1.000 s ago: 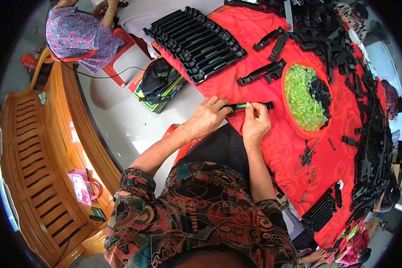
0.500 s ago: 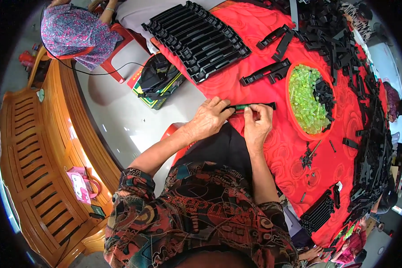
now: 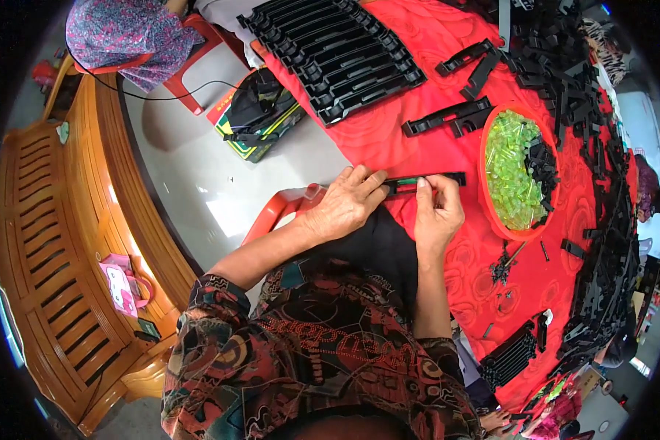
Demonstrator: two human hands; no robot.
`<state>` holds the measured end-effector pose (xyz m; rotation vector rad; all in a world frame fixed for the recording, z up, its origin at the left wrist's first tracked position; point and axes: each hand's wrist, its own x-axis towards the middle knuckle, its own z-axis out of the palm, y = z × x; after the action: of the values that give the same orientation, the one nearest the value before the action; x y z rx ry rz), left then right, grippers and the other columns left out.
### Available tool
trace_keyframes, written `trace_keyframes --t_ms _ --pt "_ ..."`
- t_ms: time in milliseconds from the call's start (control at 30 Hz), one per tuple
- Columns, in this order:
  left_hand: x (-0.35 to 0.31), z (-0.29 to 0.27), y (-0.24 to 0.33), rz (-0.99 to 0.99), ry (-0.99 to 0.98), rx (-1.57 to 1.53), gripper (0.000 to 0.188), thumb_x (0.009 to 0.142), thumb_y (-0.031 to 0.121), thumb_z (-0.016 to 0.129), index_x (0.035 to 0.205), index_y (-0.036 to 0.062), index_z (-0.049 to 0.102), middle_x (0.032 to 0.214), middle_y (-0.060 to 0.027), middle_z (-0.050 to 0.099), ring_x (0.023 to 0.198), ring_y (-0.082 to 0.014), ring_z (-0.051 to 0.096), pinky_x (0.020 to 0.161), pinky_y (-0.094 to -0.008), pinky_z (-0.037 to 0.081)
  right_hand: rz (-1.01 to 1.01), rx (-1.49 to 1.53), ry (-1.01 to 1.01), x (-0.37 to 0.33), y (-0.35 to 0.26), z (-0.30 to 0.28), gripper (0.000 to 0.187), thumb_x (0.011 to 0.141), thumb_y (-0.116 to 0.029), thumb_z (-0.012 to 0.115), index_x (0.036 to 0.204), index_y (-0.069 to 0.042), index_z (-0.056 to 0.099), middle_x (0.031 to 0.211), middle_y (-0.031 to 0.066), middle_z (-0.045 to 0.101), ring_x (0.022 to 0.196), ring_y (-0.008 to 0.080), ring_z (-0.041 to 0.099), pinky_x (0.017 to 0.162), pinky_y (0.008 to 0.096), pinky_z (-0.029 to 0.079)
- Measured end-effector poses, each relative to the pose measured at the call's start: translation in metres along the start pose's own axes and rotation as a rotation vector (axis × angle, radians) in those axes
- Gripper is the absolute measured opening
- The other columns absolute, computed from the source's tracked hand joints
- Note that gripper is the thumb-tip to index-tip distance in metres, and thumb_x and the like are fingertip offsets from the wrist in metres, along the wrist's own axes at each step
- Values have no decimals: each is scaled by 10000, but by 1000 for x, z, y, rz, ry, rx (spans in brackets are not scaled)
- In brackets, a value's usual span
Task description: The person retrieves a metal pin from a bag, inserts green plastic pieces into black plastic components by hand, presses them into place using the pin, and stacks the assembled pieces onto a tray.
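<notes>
A narrow black plastic strip (image 3: pixel 455 177) with a green piece (image 3: pixel 406 181) in its middle lies at the edge of the red-covered table, just beyond my lap. My left hand (image 3: pixel 347 204) grips the strip's left end, its fingers closed over it. At the strip's middle, right of the green piece, my right hand (image 3: pixel 438 211) has its thumb and fingers drawn together. Whether a small part sits between those fingertips is hidden. Right of my hands stands an orange-red basket (image 3: pixel 484 192) with many yellow-green translucent pieces (image 3: pixel 510 172) and small black pieces (image 3: pixel 541 169).
Black strips (image 3: pixel 374 55) lie side by side at the table's far left; loose ones (image 3: pixel 447 117) lie nearer. Heaped black parts (image 3: pixel 601 279) line the right. A box (image 3: pixel 253 139) with a black bag stands on the floor beside a wooden bench (image 3: pixel 51 257). Other people sit around.
The whole view has shifted slightly, so the table things sit a little farther right. My right fingers look more curled at the strip; my left hand keeps its hold.
</notes>
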<state>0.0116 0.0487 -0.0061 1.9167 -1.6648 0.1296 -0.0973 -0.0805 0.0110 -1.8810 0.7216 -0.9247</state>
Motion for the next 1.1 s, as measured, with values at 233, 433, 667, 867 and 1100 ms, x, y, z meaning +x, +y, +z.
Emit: trace_keyframes --t_ms 233,433,667,867,1100 --pt "1 -1 4 -21 -2 52 382 689 142 553 1033 -21 588 1084 -146 535 877 -247 492 726 -345 404 -222 -571 -28 2 -21 -11 152 794 -131 634 909 -32 627 886 112 566 690 270 594 585 374 475" --pt "2 0 5 -57 -2 25 416 675 97 570 1081 7 571 1115 -124 533 907 -259 513 737 -361 422 -161 -595 -100 -1 -21 -1 199 770 -123 651 950 -42 626 881 105 539 701 279 587 562 382 465" --pt "3 1 5 -50 17 3 351 658 98 579 990 -12 602 1090 -146 552 873 -261 527 719 -357 444 -217 -370 -47 4 -12 10 177 726 -28 668 871 -19 566 866 109 545 737 288 569 614 379 455" --pt "5 -3 4 -35 -6 30 296 672 114 563 938 -13 596 1098 -151 551 872 -260 514 736 -365 442 79 -24 41 10 -7 1 129 724 28 653 798 -21 558 672 4 523 587 69 432 525 226 373" --pt "8 -6 5 -28 -36 70 279 686 134 551 927 -3 590 1075 -156 558 879 -255 507 735 -362 430 2 -95 -84 7 2 2 75 753 42 627 770 -10 574 673 -19 526 581 50 441 531 198 365"
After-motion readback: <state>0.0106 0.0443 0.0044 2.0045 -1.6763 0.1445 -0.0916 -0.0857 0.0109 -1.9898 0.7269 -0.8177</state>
